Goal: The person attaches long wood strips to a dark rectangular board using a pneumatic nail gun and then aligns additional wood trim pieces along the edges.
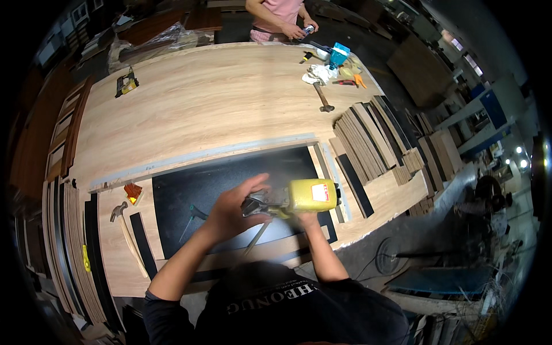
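Note:
A yellow nail gun point(302, 194) with a dark metal nose is held in front of me, lying sideways above a black panel point(178, 184) set in a wooden frame. My left hand point(230, 204) is around its metal end, thumb and fingers on opposite sides. Under the yellow body is my right hand point(309, 218), its fingers mostly hidden by the tool. A dark green-handled tool point(197, 213) lies on the panel beside my left forearm. Left of the panel are a claw hammer point(131, 238) with a wooden handle and a red-orange packet point(133, 192).
On the wooden worktable point(190, 98) lie another nail gun point(126, 83), a second hammer point(322, 98), a white cloth point(319, 75) and a blue container point(339, 56). Stacked strips point(365, 141) stand at the right, more boards point(69, 247) at the left. A person point(279, 20) in pink handles a small object beyond.

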`<act>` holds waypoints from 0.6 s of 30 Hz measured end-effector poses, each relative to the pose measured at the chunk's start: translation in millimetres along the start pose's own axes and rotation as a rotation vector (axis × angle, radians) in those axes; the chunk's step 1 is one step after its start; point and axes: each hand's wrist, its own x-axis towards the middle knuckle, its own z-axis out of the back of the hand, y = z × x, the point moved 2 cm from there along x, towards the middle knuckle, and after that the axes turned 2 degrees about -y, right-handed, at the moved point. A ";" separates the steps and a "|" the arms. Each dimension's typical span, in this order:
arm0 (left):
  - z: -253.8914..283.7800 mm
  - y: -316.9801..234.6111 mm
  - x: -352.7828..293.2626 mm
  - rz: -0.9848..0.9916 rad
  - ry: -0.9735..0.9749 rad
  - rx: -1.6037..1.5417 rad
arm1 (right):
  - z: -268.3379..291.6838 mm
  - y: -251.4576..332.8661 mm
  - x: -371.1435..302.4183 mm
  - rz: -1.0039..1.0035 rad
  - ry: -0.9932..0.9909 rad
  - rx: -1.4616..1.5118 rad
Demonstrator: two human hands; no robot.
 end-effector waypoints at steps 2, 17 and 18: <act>0.8 -0.5 -0.7 0.046 0.025 -0.052 | 3.1 -3.6 -1.8 0.010 -0.038 0.012; 7.4 -10.0 4.6 0.006 -0.015 0.104 | -7.5 5.1 -1.7 0.036 -0.042 0.003; 9.2 -12.7 5.1 0.051 0.005 0.106 | -7.4 6.1 -1.5 0.060 -0.040 -0.036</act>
